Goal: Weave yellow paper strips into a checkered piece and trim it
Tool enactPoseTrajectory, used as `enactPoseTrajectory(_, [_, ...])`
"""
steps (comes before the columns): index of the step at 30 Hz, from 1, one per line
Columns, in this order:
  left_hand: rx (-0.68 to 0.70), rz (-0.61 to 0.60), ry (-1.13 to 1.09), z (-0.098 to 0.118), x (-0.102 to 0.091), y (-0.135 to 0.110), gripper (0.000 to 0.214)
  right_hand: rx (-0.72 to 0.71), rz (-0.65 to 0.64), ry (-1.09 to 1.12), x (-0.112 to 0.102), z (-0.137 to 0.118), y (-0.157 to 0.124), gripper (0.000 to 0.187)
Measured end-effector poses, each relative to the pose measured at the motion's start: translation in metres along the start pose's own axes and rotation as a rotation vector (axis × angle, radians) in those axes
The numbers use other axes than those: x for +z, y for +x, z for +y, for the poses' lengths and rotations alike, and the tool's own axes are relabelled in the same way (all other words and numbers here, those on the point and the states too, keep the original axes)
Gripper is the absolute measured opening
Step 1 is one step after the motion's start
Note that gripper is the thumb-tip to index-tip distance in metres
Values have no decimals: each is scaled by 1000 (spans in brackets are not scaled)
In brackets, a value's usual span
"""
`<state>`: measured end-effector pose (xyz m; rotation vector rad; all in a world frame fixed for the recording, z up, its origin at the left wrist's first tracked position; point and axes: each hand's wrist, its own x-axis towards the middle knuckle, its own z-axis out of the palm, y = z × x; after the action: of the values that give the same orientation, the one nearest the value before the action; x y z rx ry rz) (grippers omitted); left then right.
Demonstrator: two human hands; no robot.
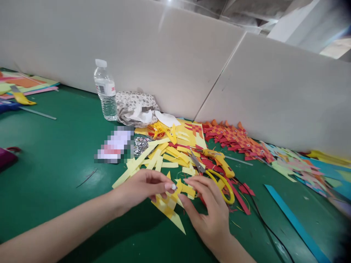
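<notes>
Pinching small white piece (pixel 174 186), left hand (pixel 144 187) over yellow paper cutout (pixel 167 210); right hand (pixel 210 210) loosely spread beside it.

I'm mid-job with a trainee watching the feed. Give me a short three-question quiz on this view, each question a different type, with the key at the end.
1. Multiple choice: What is the left hand pinching at its fingertips?
A) the glue gun
B) a small white piece
C) the blue strip

2. True or false: The water bottle stands upright on the green surface.

3. Fill in the missing colour: The scissors, lying open among the paper scraps, have ____ handles.

Key: 1. B; 2. true; 3. yellow.
</notes>
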<state>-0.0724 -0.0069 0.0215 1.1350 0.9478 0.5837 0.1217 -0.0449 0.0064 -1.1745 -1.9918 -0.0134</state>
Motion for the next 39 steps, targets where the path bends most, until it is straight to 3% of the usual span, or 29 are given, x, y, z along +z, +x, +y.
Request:
enactPoseTrajectory(4, [-88,-83,-207,-15,13,8,25,64,-103,204,-1,-4,-1,20])
enactPoseTrajectory(7, [-124,-114,-289,-18,14,10,23,181,-92,305,2,-3,-3,15])
enactPoseTrajectory(12, [-137,-80,-322,-23,17,9,24,282,-146,410,5,-3,-3,17])
enactPoseTrajectory(21, [-153,-111,-444,-22,17,8,23,344,-51,499,10,-3,-5,15])
enactPoseTrajectory(28, [-162,-164,-489,-23,19,8,23,447,-37,704,10,-5,-1,6])
enactPoseTrajectory(30, [-94,-120,-388,-17,12,9,24,491,9,722,9,-3,0,3])
enactPoseTrajectory(32, [33,-2,-162,-7,-3,9,23,553,58,718,8,-1,0,2])
enactPoseTrajectory(36, [321,464,589,10,-43,10,22,633,85,680,5,4,-1,5])
enactPoseTrajectory(39, [443,680,1104,10,-63,12,23,639,38,655,5,3,-3,6])
